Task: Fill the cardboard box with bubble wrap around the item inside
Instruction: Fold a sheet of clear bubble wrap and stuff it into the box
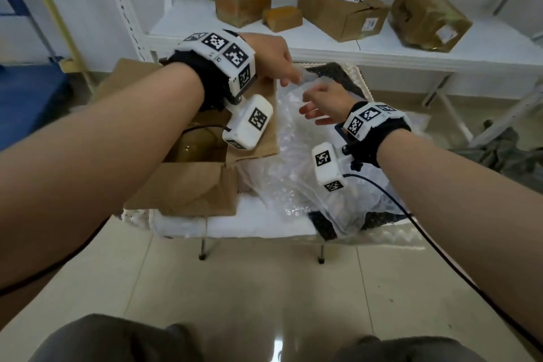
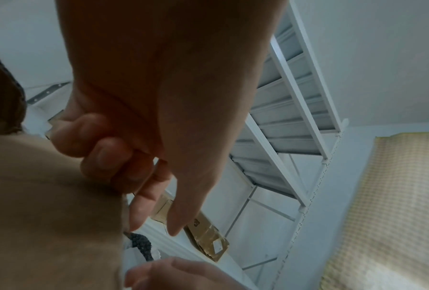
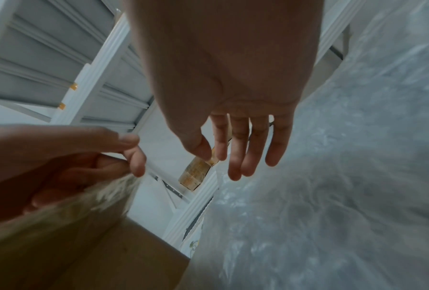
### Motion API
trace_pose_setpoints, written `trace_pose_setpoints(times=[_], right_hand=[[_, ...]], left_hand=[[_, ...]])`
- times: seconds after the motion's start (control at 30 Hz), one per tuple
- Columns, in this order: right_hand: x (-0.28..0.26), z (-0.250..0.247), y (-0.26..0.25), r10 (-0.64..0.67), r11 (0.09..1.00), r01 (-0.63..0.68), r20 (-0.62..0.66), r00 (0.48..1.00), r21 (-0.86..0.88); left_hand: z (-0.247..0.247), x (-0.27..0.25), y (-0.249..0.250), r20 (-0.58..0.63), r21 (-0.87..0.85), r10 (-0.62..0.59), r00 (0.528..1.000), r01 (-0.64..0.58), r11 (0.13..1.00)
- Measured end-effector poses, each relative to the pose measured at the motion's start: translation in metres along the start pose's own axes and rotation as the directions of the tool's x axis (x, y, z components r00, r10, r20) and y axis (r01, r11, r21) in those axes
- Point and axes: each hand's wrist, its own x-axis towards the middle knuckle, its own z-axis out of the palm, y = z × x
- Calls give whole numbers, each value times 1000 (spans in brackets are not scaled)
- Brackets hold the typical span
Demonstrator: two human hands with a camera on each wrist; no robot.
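Nearest the head camera are the person's knees, then both forearms reaching over the small table [image 1: 258,226]. The left hand [image 1: 271,57] pinches the far edge of the bubble wrap [image 1: 296,156] between thumb and curled fingers [image 2: 114,155]. The right hand [image 1: 326,104] hovers just beside it, fingers [image 3: 235,157] straight and spread, holding nothing. The sheet lies right of the open cardboard box [image 1: 188,185], its long axis running away from the person; the item inside [image 1: 194,148] sits low. The left hand is nearer the box, so the wrap likely travels leftward.

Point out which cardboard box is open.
The cardboard box on the small table beneath the left hand, flaps spread; the boxes on the white shelf are closed.
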Motion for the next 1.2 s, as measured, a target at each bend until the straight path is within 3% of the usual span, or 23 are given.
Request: trace_pose_setpoints(times=[0.23,0.57,0.8,0.9,1.07,1.2], right_hand=[[-67,6,8,6,999,-8,-48,999,-45],[-119,21,32,22,903,-39,-45,999,-429],[-126,36,50,71,808,-99,-70,995,-580],[-128,37,54,27,773,-103,-129,991,-625],[-131,29,56,10,883,-122,-242,970,-453],[-144,3,46,-90,968,1,-344,934,-251]], left_hand=[[16,-64,15,-154,-23,31,988,-35,999],[46,-128,25,-321,-184,22,947,-85,979],[48,-145,32,-314,-237,12,949,-91,967],[50,-147,34,-338,-248,12,941,-101,963],[56,-154,41,-377,-273,-1,926,-110,956],[59,-168,56,-361,-408,-33,932,-126,904]])
